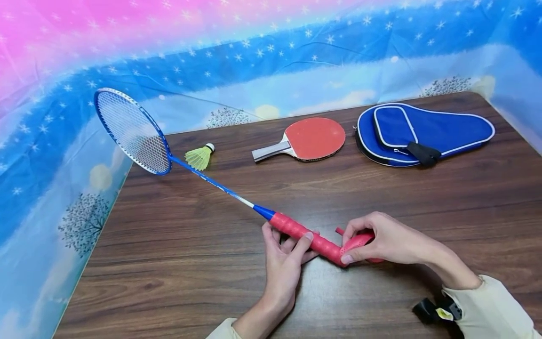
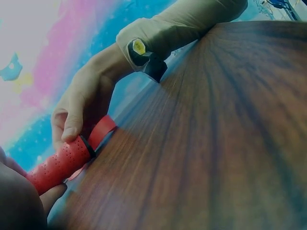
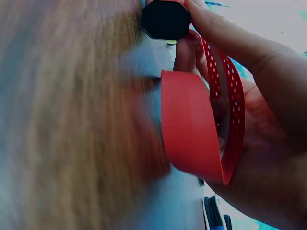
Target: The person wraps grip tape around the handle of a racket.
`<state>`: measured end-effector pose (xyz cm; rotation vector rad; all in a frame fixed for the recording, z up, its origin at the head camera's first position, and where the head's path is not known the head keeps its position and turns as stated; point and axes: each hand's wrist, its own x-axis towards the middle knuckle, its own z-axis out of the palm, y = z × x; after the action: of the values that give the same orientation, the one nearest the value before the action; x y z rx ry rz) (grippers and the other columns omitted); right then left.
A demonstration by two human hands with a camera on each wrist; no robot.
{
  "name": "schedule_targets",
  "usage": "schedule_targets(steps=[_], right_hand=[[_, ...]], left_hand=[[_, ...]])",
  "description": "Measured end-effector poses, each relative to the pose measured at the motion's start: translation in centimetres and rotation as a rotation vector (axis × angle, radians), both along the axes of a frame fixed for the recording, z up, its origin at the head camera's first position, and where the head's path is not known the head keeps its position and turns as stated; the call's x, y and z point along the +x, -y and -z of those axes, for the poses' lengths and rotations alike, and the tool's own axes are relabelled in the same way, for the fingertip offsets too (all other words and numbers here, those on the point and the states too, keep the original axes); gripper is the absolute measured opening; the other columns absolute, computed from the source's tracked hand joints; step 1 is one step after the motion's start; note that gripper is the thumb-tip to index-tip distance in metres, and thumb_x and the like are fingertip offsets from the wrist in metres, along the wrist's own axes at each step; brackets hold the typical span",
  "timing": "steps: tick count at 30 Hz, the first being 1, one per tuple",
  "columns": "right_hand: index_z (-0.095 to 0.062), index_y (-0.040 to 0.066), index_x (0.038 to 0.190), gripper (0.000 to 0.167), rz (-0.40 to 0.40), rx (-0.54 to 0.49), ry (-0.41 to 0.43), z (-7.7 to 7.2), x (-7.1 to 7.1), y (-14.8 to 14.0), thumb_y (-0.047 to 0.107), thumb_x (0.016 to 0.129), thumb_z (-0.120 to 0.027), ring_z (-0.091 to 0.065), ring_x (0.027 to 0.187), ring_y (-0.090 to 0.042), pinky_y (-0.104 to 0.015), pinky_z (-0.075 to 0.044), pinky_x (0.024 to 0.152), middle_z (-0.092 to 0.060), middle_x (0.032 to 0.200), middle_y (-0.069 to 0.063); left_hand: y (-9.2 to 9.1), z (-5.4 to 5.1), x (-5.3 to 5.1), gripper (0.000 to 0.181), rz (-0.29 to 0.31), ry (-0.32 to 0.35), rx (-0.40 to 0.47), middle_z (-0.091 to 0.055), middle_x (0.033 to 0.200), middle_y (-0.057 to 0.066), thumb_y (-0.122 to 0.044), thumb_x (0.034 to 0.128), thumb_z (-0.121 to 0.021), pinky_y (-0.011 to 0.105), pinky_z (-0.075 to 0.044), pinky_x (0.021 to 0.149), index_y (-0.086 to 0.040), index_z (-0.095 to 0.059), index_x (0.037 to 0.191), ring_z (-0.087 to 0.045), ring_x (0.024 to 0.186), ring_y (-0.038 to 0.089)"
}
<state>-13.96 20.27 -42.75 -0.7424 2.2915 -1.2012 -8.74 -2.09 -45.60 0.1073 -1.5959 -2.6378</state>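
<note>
A blue and white badminton racket (image 1: 220, 187) slants across the head view, its strung head raised at the upper left. Red perforated grip tape (image 1: 292, 226) is wound round its handle. My left hand (image 1: 282, 268) holds the wrapped handle near its middle, thumb on top. At the butt end, my right hand (image 1: 381, 238) pinches the loose tape between thumb and fingers. In the right wrist view the free tape (image 3: 192, 124) curls in a loop below the handle's black end cap (image 3: 165, 20). The left wrist view shows the wrapped handle (image 2: 60, 165) and the right hand (image 2: 81, 105) over its end.
Behind the racket lie a yellow shuttlecock (image 1: 201, 156), a red table tennis bat (image 1: 315, 139) and a blue bat case (image 1: 427, 132) with white piping. All rest on the dark wooden table (image 1: 169, 273). A patterned cloth (image 1: 254, 52) stands behind the table.
</note>
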Motion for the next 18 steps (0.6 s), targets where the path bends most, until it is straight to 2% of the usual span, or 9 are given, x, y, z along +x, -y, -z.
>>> schedule_targets(steps=[6,13,18], right_hand=[[-0.071,0.027,0.094,0.013,-0.048,-0.060,0.032,-0.11,0.09,-0.36,0.033,0.085,-0.078,-0.054,0.072,-0.018,-0.026,-0.044,0.055,-0.064,0.080,0.003],[-0.070,0.026,0.088,0.019,-0.037,-0.040,0.038,-0.08,0.39,-0.18,0.038,0.080,-0.082,-0.051,0.065,-0.013,-0.025,-0.041,0.052,-0.059,0.071,0.004],[-0.069,0.027,0.085,0.021,-0.042,-0.035,0.019,-0.26,0.33,-0.03,0.041,0.078,-0.083,-0.051,0.063,-0.011,-0.025,-0.041,0.051,-0.059,0.070,0.005]], left_hand=[[-0.06,-0.32,0.12,0.065,0.010,0.022,-0.002,-0.045,0.126,0.028,0.005,0.0892,-0.065,0.045,-0.059,0.073,-0.006,-0.026,0.140,-0.064,0.103,0.041],[-0.10,-0.42,0.26,0.077,0.029,0.033,0.003,-0.047,0.123,0.028,0.003,0.0867,-0.071,0.046,-0.058,0.075,-0.012,-0.024,0.146,-0.065,0.103,0.039],[-0.09,-0.36,0.12,0.070,0.013,-0.019,0.020,-0.048,0.124,0.030,0.002,0.0842,-0.075,0.050,-0.058,0.074,-0.010,-0.028,0.134,-0.066,0.099,0.041]])
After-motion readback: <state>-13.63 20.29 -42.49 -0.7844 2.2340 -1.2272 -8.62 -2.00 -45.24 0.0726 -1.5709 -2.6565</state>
